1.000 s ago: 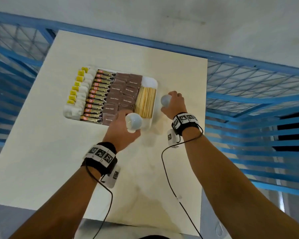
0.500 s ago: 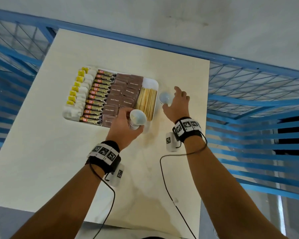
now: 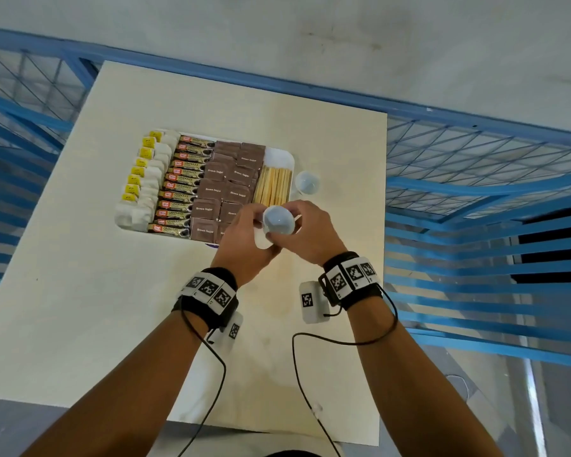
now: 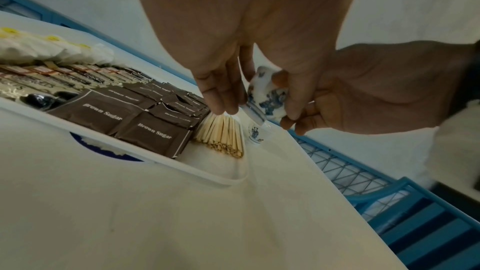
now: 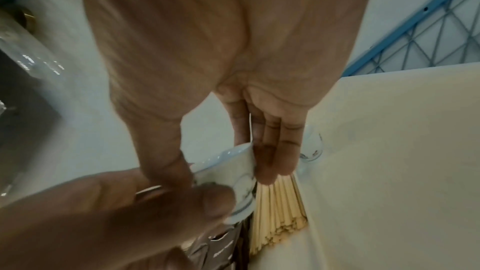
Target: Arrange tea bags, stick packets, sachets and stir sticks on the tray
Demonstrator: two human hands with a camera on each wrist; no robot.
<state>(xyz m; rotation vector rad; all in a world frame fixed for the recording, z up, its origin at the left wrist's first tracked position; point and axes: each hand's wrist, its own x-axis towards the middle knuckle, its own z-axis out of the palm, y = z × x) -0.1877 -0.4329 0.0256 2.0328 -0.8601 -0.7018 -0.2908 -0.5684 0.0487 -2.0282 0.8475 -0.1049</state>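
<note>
The tray (image 3: 285, 157) sits on the pale table (image 3: 80, 291), toward its far side, and its contents run in columns from left to right: tea bags (image 3: 147, 184) with yellow tags along the left edge, then stick packets (image 3: 182, 186) stacked in a neat row, then brown sachets (image 3: 231, 183) printed "Brown Sugar" overlapping one another, and at the right end a bundle of wooden stir sticks (image 3: 275, 187) lying side by side. In the left wrist view the sachets (image 4: 124, 114) and the stir sticks (image 4: 223, 134) lie just inside the tray's near rim (image 4: 182, 166), with a blue mark showing on the rim. Above the tray's near right corner the left hand (image 3: 241, 239) and the right hand (image 3: 305, 232) meet around a small white cup (image 3: 277, 221) with blue painted decoration, held off the table. The left hand's thumb and fingers are curled round one side of the cup (image 4: 267, 93), and the right hand's thumb and fingertips pinch the other side, its fingers nearly straight down the cup's wall in the right wrist view (image 5: 233, 171). A second small cup (image 3: 307, 183) stands upright on the table just beside the tray's right edge, next to the stir sticks and apart from both hands. Blue metal racking (image 3: 475, 166) surrounds the table on the left and right.
</note>
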